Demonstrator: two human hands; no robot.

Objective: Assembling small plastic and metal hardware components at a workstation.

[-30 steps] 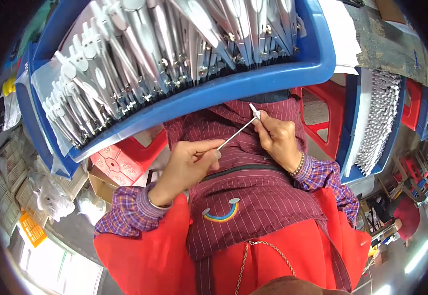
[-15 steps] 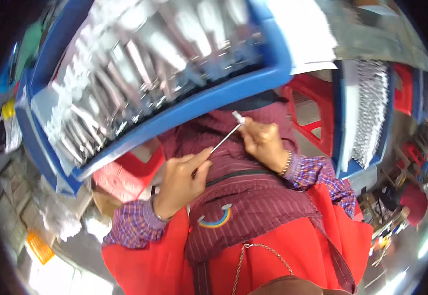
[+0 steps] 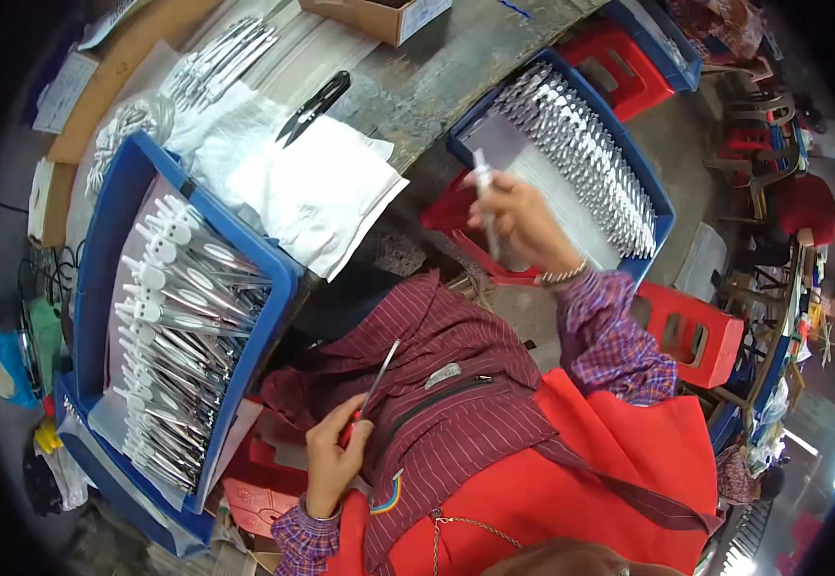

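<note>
In my left hand (image 3: 336, 461) is a screwdriver (image 3: 379, 376) with a red handle and a thin metal shaft, its tip pointing up over my striped apron. My right hand (image 3: 523, 221) is raised at the near edge of the right blue bin (image 3: 619, 130). Its fingers close round a slim white and silver piece (image 3: 482, 173), smeared by motion; its exact kind does not show. Similar silver pieces (image 3: 595, 154) lie in a tight row inside that bin, beside a pale sheet. Silver pieces with rounded ends (image 3: 182, 322) fill the left blue bin (image 3: 288, 278).
White cloth or paper (image 3: 312, 192) lies on the worktable, with a black-handled pointed tool (image 3: 317, 104) by it. Farther back are a bundle of silver pieces (image 3: 221, 62) and a cardboard box (image 3: 379, 14). Red stools (image 3: 691, 331) stand around the right bin.
The view has swung right. My right hand has moved away from the screwdriver tip to the right bin, carrying the white and silver piece. My left hand still holds the screwdriver.
</note>
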